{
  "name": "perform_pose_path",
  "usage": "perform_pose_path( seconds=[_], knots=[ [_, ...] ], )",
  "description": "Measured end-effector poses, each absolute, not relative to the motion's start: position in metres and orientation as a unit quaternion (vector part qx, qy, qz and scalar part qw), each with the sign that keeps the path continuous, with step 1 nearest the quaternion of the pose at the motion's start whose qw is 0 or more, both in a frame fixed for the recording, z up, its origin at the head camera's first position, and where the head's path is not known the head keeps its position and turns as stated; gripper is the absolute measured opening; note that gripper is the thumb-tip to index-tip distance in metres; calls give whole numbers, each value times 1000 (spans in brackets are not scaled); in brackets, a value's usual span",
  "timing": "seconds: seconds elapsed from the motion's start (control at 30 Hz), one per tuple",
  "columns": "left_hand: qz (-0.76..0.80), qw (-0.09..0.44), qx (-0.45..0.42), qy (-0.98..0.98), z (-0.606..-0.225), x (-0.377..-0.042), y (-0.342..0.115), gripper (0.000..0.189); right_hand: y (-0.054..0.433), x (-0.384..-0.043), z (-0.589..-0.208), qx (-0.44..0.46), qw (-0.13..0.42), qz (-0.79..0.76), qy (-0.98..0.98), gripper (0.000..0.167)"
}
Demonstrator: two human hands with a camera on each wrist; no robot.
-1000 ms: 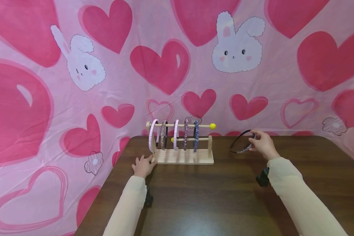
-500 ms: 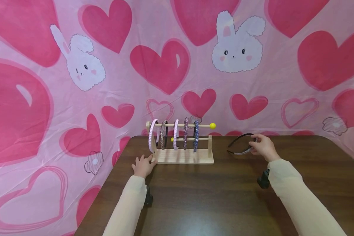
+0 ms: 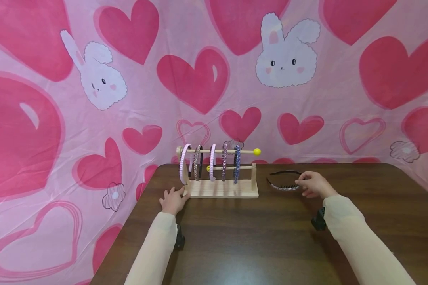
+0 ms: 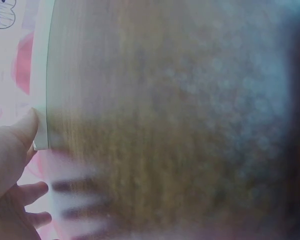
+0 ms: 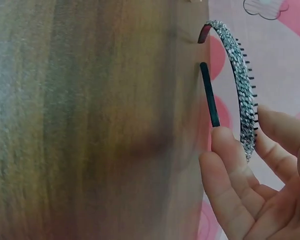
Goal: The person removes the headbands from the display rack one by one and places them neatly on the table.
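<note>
On the table, the wooden rack bears five headbands; one seems left. The left hand, fingers spread, touches the rack's left end. Further right, the right hand pinches the unhung glittery headband.

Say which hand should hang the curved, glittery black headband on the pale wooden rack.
Probably the right hand: it pinches the headband beside the rack; the left hand touches its left end.
</note>
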State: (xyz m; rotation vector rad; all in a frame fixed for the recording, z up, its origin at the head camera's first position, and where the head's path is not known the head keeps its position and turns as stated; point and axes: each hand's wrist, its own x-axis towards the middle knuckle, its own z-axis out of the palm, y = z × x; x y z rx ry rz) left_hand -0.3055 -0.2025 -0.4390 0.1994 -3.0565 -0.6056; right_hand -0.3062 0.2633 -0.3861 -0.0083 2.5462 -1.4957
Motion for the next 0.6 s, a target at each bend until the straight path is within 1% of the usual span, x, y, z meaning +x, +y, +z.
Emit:
perform_pose_path(
  seconds=[0.1, 0.27, 0.43, 0.6],
  knots=[
    [-195, 7, 64, -979, -439, -306, -203, 55, 262, -305, -389, -6, 117, -513, 851, 24],
    [-194, 6, 64, -979, -439, -306, -202, 55, 260, -306, -398, -7, 139, -521, 842, 25],
    [-189, 6, 61, -980, -438, -304, -202, 54, 255, -307, -405, -8, 141, -533, 834, 24],
    [-183, 11, 56, -981, -437, -303, -202, 53, 249, -308, -410, -2, 144, -566, 812, 18]
  ],
)
